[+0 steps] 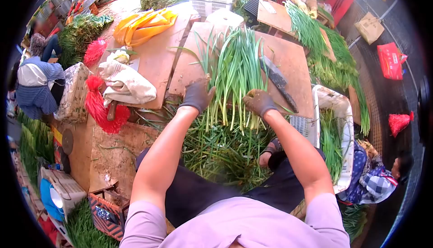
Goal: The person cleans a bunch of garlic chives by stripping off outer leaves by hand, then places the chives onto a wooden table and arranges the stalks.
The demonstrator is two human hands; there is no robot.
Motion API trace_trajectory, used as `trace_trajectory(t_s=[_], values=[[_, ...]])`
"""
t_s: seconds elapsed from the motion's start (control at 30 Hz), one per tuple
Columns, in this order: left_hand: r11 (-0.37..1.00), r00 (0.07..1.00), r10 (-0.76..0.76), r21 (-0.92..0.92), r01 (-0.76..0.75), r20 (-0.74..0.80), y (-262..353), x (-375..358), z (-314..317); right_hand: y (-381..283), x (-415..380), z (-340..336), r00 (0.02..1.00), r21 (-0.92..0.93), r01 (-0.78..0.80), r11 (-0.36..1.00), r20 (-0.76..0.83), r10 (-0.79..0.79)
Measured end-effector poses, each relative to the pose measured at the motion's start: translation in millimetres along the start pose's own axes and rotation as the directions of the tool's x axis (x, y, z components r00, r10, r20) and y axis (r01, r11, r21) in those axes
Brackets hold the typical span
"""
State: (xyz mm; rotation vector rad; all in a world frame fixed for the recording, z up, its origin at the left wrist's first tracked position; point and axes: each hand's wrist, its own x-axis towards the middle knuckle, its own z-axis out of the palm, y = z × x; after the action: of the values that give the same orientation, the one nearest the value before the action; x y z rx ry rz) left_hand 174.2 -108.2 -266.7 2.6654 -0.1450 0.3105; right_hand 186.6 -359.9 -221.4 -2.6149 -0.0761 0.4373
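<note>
Long green stalks with pale ends (235, 74) lie spread on a wooden board (293, 63) before me, their lower ends over its near edge. At their left side is my left hand (198, 95) in a dark glove, fingers apart and touching the outer stalks. My right hand (260, 101), also gloved, is at the right side of the stalks, its fingers curled against them; whether it grips any is unclear. A large knife (276, 80) with a dark blade rests on the board, right of the stalks.
Left stand a cloth (128, 83), red ties (97, 103) and an orange bag (144, 26). White crates are at the right (345, 135) and far side (211, 0). Cut leaves (221, 151) pile below the board. A co-worker's gloved hands (309, 11) hold greens at the upper right.
</note>
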Motion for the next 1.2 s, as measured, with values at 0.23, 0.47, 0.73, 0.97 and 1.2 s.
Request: trace_trajectory(t_s=[0.23,0.47,0.73,0.97,1.2], values=[[0.961,0.999,-0.021,-0.275,0.029,0.034,82,-26,-44,19,21,9,0.984,-0.168,0.170,0.971,-0.022,-0.176],[0.979,0.922,0.032,-0.196,0.049,0.387,111,-52,-4,-1,-8,-22,0.990,0.517,-0.129,0.846,0.120,0.077],[0.990,0.922,-0.025,-0.118,0.077,0.386,116,-35,15,0,-3,-21,0.998,0.111,0.048,0.993,-0.036,-0.045],[0.983,0.930,-0.089,-0.120,0.140,0.356,112,-36,34,1,20,2,0.995,-0.206,0.093,0.974,0.057,-0.083],[0.983,0.921,-0.115,-0.091,0.160,0.372,111,-34,31,-3,15,-29,1.000,0.140,0.014,0.990,-0.015,-0.012]])
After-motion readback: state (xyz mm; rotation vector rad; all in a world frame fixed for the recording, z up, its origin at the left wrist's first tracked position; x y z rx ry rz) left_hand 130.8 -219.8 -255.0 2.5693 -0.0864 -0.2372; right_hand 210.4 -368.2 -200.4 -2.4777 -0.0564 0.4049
